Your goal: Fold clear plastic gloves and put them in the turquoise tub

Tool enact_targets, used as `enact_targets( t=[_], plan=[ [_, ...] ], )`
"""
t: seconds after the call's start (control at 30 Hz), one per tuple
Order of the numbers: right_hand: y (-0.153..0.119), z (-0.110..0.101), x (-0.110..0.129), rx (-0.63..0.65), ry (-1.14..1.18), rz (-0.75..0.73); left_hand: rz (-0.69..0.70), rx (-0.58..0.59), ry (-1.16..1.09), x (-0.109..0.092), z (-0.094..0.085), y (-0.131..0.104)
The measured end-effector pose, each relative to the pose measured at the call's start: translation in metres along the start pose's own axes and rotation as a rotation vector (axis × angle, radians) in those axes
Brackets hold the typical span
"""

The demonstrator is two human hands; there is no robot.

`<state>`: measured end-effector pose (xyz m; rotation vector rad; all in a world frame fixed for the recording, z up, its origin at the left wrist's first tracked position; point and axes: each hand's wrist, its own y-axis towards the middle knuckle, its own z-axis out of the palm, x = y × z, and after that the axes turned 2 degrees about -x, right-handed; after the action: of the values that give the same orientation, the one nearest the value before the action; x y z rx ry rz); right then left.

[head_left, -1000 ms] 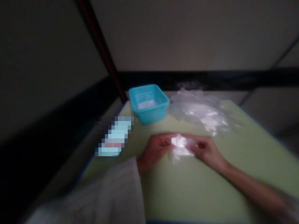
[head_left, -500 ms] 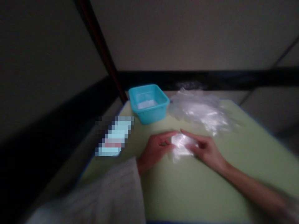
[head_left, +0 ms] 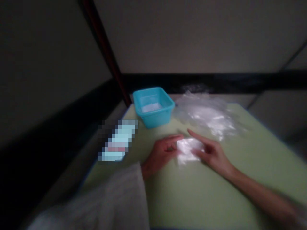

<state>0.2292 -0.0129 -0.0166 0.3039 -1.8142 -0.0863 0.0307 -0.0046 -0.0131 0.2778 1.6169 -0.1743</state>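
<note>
A small, shiny clear plastic bag [head_left: 188,148] with something whitish in it is held between my hands, low over the table. My left hand [head_left: 163,151] grips its left edge, thumb in front and fingers behind. From the other side my right hand [head_left: 211,151] pinches it, the thumb lying across its front face. The right index finger stretches up past the top edge, apart from the plastic. Blur and glare hide what the bag contains.
A turquoise plastic basket [head_left: 155,119] with white pieces inside stands at the back of the green-topped table [head_left: 192,198]. To its right lies a heap of clear plastic bags [head_left: 208,113]. A pixelated phone-like object [head_left: 118,140] is at the left edge.
My right index finger has lifted slightly away from the top edge of the small bag. Both hands stay at nearly the same place, and the other things have not moved.
</note>
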Motion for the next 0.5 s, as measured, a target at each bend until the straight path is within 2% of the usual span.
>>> enact_targets(
  t=[0.1,0.3,0.5],
  plan=[
    [0.0003,0.001,-0.0026,0.003,0.049,-0.04,0.03,0.047,0.0,0.0006,0.0005,0.0003],
    [0.0003,0.0029,-0.0069,0.071,0.102,-0.029,-0.086,0.12,0.006,0.0073,-0.0008,0.0001],
    [-0.0009,0.0037,-0.003,0.069,0.09,0.02,-0.036,0.164,-0.073,0.0029,-0.0001,-0.0016]
  ],
)
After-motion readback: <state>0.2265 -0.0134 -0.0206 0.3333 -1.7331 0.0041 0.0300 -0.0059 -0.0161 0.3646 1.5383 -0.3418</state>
